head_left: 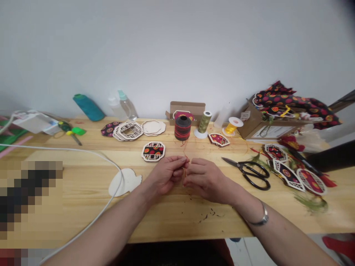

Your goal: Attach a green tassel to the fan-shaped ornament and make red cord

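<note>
My left hand (169, 173) and my right hand (205, 179) meet above the middle of the wooden table, fingertips close together. Both are closed in a pinch on a thin red cord (185, 149), which runs back toward a black spool wound with red cord (182, 128). A short piece of the cord shows between the fingers; its lower end is hard to make out. Just behind my left hand lies an octagonal wooden piece with patterned fabric (153, 151). Black-handled scissors (253, 173) rest to the right of my right hand.
Along the wall stand a green thread cone (205, 122), a yellow spool (233, 126), bottles and a cardboard box (257, 123) of fabric. Wooden frames (129, 131) lie back left, finished ornaments (312, 181) at right. A white cable (111, 160) crosses the left side.
</note>
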Available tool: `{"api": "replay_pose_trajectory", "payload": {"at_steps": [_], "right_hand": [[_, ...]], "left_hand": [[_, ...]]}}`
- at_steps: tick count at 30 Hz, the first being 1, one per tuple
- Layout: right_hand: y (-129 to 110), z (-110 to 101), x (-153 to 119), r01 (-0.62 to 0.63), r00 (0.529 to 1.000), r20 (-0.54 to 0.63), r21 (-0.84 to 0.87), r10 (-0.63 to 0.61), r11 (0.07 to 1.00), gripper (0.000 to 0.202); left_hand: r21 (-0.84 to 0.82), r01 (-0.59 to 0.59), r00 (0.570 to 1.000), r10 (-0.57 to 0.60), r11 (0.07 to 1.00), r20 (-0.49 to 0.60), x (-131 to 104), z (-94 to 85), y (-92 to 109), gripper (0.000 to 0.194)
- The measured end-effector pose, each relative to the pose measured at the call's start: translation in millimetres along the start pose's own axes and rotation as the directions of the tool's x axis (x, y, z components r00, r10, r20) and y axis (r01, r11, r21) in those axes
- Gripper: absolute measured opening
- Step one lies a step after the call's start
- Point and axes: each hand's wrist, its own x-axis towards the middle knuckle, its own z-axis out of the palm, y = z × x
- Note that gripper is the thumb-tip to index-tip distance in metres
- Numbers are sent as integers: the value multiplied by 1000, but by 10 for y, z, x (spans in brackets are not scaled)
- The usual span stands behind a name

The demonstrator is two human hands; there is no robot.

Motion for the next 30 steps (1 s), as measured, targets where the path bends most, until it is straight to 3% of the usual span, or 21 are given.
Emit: {"api": "replay_pose_trajectory", "payload": {"at_steps": [9, 12, 15, 19, 21, 23, 25, 26, 30], "right_hand": [[-101, -47, -1, -72, 973, 231, 353, -12, 933, 16], [-125, -71, 5, -93, 961, 266, 561, -73, 823, 14], [-122, -147, 0, -146, 956, 272, 769, -112, 622, 15], [-3, -308, -54, -192, 976, 215, 907, -21, 375, 21], [100, -378, -93, -132, 990, 108, 933, 89, 334, 22], [203, -429, -126, -50, 971, -33, 941, 238, 335, 22], [290, -462, -144, -20, 897, -145, 930, 417, 368, 20], [327, -473, -147, -42, 837, -182, 919, 516, 392, 19], [455, -484, -148, -210, 497, -314, 861, 809, 463, 13]], "left_hand": [[18, -60, 990, 62, 998, -130, 10, 16, 67, 13], [16, -67, 983, 69, 998, -170, 21, 21, 81, 13], [19, -95, 979, 97, 995, -181, 38, 4, 79, 14], [38, -126, 972, 131, 991, -194, 55, -25, 67, 16], [66, -135, 968, 146, 989, -206, 59, -33, 60, 16], [115, -138, 961, 161, 984, -227, 60, -35, 54, 17], [202, -125, 950, 176, 971, -258, 57, -33, 46, 19], [271, -109, 945, 185, 956, -271, 54, -30, 41, 21], [629, -9, 929, 239, 777, -282, 18, 0, 29, 22]]}}
